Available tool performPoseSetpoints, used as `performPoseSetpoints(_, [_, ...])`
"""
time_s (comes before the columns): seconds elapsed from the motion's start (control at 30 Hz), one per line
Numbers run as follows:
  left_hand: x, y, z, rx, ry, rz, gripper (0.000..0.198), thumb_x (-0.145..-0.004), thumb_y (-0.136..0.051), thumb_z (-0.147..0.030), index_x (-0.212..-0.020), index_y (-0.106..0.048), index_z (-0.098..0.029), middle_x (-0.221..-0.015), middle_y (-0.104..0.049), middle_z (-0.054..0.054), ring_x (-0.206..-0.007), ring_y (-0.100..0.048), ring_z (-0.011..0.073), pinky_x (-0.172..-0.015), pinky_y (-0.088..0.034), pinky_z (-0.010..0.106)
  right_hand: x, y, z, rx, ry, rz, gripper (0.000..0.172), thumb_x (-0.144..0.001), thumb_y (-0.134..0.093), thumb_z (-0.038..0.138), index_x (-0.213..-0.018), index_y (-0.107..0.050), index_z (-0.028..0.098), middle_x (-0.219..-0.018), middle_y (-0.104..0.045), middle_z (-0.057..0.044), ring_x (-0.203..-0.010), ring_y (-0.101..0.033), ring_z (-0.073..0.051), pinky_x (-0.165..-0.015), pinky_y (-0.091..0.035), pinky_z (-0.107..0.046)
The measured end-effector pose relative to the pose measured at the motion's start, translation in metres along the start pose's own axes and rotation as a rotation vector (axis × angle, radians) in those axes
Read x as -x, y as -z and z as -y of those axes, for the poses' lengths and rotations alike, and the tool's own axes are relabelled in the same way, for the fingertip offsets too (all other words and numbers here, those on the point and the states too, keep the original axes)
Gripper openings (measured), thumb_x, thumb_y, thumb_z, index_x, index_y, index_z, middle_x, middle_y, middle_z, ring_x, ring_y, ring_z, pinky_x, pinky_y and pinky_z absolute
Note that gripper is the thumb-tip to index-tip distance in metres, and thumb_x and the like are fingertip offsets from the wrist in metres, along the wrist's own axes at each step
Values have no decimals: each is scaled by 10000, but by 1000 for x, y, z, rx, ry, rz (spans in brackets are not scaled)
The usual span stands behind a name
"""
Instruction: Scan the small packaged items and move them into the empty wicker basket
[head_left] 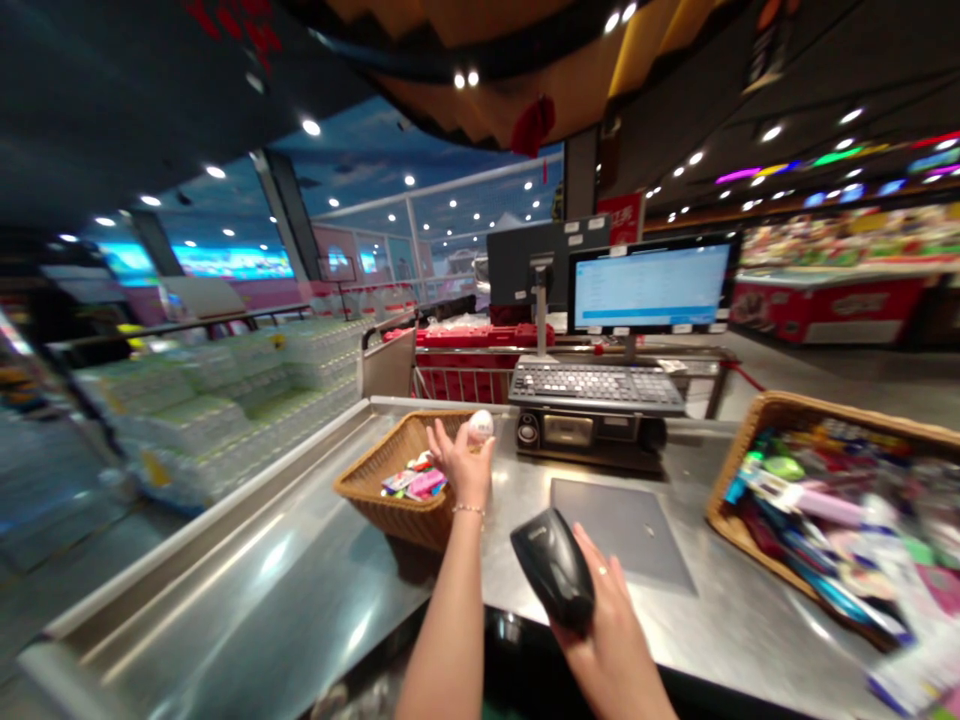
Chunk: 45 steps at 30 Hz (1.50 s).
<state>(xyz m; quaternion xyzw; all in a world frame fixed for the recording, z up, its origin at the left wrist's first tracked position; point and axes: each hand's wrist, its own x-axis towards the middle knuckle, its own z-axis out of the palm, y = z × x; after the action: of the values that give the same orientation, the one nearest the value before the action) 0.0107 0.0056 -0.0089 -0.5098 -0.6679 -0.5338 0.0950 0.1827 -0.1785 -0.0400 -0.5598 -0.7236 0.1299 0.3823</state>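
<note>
My left hand (463, 462), a bracelet at its wrist, is raised over the right side of a wicker basket (375, 505). Between thumb and fingers it pinches a small round white item (481, 427) with faint marks; its exact kind is unclear. Several small colourful packets (420, 483) lie inside that basket. Lower and to the right, my right hand (611, 615) grips a black handheld barcode scanner (553, 568), its head pointing up and left above the steel counter. The palm and scanner hide most of the handle.
A second wicker basket (750, 425), heaped with mixed small goods, stands at the right. Behind the counter (300, 590) are a keyboard (600, 383) on a stand and a lit monitor (651, 288). A grey mat (630, 530) lies on the steel. A raised rim (187, 540) bounds the left side.
</note>
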Motion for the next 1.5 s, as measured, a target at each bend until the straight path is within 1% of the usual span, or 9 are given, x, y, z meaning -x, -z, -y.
performPoseSetpoints(0.2, [-2, 3, 0, -13, 8, 6, 368, -722, -715, -387, -1044, -685, -211, -1510, -322, 159, -1426, -194, 387, -1113, -232, 608, 0, -1, 1, -7, -3, 7, 599, -770, -452, 125, -1368, -442, 97, -1481, -431, -181, -1420, -312, -324, -1138, -212, -642])
performPoseSetpoints(0.33, [-2, 4, 2, -22, 0, -1, 368, -725, -713, -400, -1040, -687, -212, -1505, -330, 162, -1424, -202, 388, -1103, -248, 612, -1, -3, 0, -11, 2, 3, 602, -771, -460, 133, -1371, -436, 79, -1480, -426, -192, -1418, -313, -330, -1136, -213, -645])
performPoseSetpoints(0.47, [-2, 5, 5, -36, -10, -11, 378, -716, -724, -401, -1041, -691, -211, -1493, -344, 175, -1426, -204, 383, -1096, -269, 605, -1, -4, 0, -18, 14, -4, 578, -789, -465, 154, -1365, -450, 99, -1473, -441, -184, -1412, -324, -329, -1131, -233, -643])
performPoseSetpoints(0.57, [-2, 6, 6, -43, -2, -16, 371, -712, -729, -393, -1035, -692, -215, -1494, -343, 172, -1424, -211, 382, -1094, -274, 607, -2, -6, 2, -20, 12, 3, 577, -788, -466, 162, -1360, -456, 82, -1468, -443, -192, -1411, -324, -336, -1128, -225, -654])
performPoseSetpoints(0.67, [-4, 8, 7, -50, -5, -26, 367, -703, -738, -385, -1022, -697, -208, -1491, -347, 171, -1422, -214, 379, -1103, -273, 585, -2, -7, 3, -24, 4, 22, 588, -787, -459, 161, -1367, -446, 65, -1475, -431, -192, -1416, -316, -336, -1131, -211, -657])
performPoseSetpoints(0.9, [-7, 10, 13, -49, -10, -47, 340, -686, -753, -369, -985, -704, -216, -1482, -363, 141, -1418, -213, 378, -1114, -271, 559, -3, -8, 6, -45, -18, 40, 590, -805, -447, 187, -1385, -424, 78, -1490, -416, -173, -1425, -304, -313, -1146, -213, -629])
performPoseSetpoints(1.1, [-9, 15, 17, -61, -11, -54, 333, -694, -746, -382, -968, -704, -199, -1479, -353, 148, -1414, -215, 382, -1124, -264, 539, -4, -9, 12, -59, -32, 65, 579, -829, -430, 224, -1391, -418, 84, -1498, -405, -168, -1430, -293, -314, -1149, -194, -635])
performPoseSetpoints(1.37, [-10, 22, 18, -66, 18, -52, 316, -702, -739, -364, -973, -693, -208, -1486, -344, 149, -1412, -221, 375, -1107, -266, 555, -3, -14, 8, -52, 7, 63, 586, -833, -446, 215, -1409, -394, 116, -1503, -404, -155, -1430, -299, -306, -1149, -223, -615])
performPoseSetpoints(1.5, [-11, 28, 15, -80, 53, -35, 256, -711, -729, -370, -909, -683, -213, -1487, -347, 148, -1416, -217, 371, -1089, -264, 589, -4, -15, 9, -53, 15, 57, 565, -847, -454, 231, -1400, -414, 118, -1493, -419, -161, -1422, -314, -315, -1138, -248, -620])
